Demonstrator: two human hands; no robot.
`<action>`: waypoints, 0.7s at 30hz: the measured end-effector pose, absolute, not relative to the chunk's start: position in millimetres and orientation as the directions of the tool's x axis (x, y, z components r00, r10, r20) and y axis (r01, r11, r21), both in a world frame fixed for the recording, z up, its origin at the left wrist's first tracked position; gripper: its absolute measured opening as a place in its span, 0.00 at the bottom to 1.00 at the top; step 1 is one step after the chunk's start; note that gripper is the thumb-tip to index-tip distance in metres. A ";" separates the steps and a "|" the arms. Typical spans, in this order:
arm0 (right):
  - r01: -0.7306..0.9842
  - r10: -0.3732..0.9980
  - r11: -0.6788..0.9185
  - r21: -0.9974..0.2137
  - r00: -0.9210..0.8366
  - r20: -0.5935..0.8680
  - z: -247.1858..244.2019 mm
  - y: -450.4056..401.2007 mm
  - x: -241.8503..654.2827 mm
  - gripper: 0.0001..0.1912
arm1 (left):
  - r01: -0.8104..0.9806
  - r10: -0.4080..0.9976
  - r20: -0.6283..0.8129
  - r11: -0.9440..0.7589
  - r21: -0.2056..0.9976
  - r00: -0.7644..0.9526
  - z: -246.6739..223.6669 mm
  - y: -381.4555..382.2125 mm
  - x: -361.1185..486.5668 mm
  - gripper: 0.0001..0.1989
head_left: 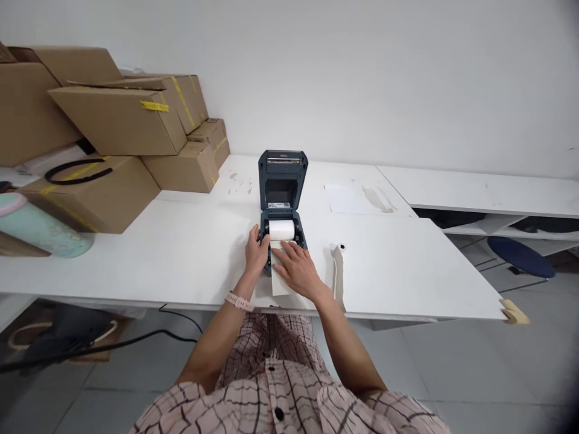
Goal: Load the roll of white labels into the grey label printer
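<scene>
A dark grey label printer stands on the white table with its lid raised. Inside it sits a white label roll, and a strip of backing paper runs from it over the printer's front toward me. My left hand holds the printer's left side, its thumb by the roll's lower left corner. Flat across the strip lies my right hand, fingers stretched out and pointing left. Its fingers cover part of the strip and the printer's front.
Right of the printer lies a partly unrolled paper roll. Stacked cardboard boxes and a mint-green bottle take up the left. A white sheet lies farther back. A blue stool stands beyond the table's right edge.
</scene>
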State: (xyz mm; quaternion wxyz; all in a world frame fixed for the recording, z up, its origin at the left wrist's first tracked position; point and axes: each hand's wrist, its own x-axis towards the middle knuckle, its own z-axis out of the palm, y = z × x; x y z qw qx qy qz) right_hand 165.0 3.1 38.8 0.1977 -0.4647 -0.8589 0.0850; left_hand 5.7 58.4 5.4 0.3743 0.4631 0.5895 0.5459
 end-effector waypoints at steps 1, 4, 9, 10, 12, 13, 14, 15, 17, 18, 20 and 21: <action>0.709 0.813 0.580 -0.401 -0.528 0.244 43.8 6.8 172.4 0.24 | 0.146 0.957 0.055 -0.013 0.989 -0.284 4.0 46.9 8.2 0.34; 0.459 0.773 0.590 -0.665 -0.560 0.299 72.1 37.4 198.9 0.21 | 0.140 0.976 -0.003 0.035 0.989 -0.218 -1.0 13.9 15.1 0.44; 0.289 0.860 0.498 -0.818 -0.040 0.509 140.6 143.9 208.4 0.38 | 0.138 0.979 -0.051 0.079 0.987 -0.196 1.5 -3.2 14.3 0.49; 0.258 0.878 0.465 -0.847 -0.011 0.478 151.9 164.2 203.8 0.41 | 0.131 0.981 -0.062 0.087 0.987 -0.185 3.0 -2.3 12.5 0.49; 0.226 0.916 0.400 -0.888 -0.061 0.397 168.6 193.7 193.3 0.44 | 0.111 0.985 -0.065 0.083 0.990 -0.162 4.2 -0.4 8.7 0.49; 0.231 0.923 0.384 -0.894 -0.102 0.370 173.9 201.2 189.0 0.45 | 0.098 0.986 -0.060 0.076 0.992 -0.153 3.6 -0.2 6.9 0.49; 0.245 0.923 0.383 -0.891 -0.140 0.358 177.1 203.7 186.3 0.46 | 0.085 0.988 -0.059 0.072 0.994 -0.144 2.3 -0.7 5.4 0.48; 0.264 0.917 0.397 -0.879 -0.165 0.364 178.3 201.2 185.3 0.46 | 0.072 0.989 -0.066 0.076 0.995 -0.133 0.4 -1.8 4.0 0.48; 0.301 0.891 0.453 -0.839 -0.178 0.417 175.4 182.9 188.0 0.44 | 0.042 0.990 -0.097 0.102 0.994 -0.107 -3.1 -5.5 1.8 0.49; 0.316 0.873 0.488 -0.813 -0.172 0.457 171.3 168.3 190.8 0.43 | 0.028 0.987 -0.123 0.127 0.992 -0.099 -3.9 -7.7 0.8 0.50; 0.341 0.832 0.551 -0.762 -0.148 0.535 158.0 131.2 196.0 0.38 | -0.003 0.977 -0.174 0.175 0.985 -0.123 -2.1 -11.7 -0.9 0.52; 0.353 0.811 0.575 -0.738 -0.128 0.571 148.9 110.4 197.3 0.35 | -0.022 0.969 -0.188 0.187 0.982 -0.158 0.8 -13.4 -1.6 0.53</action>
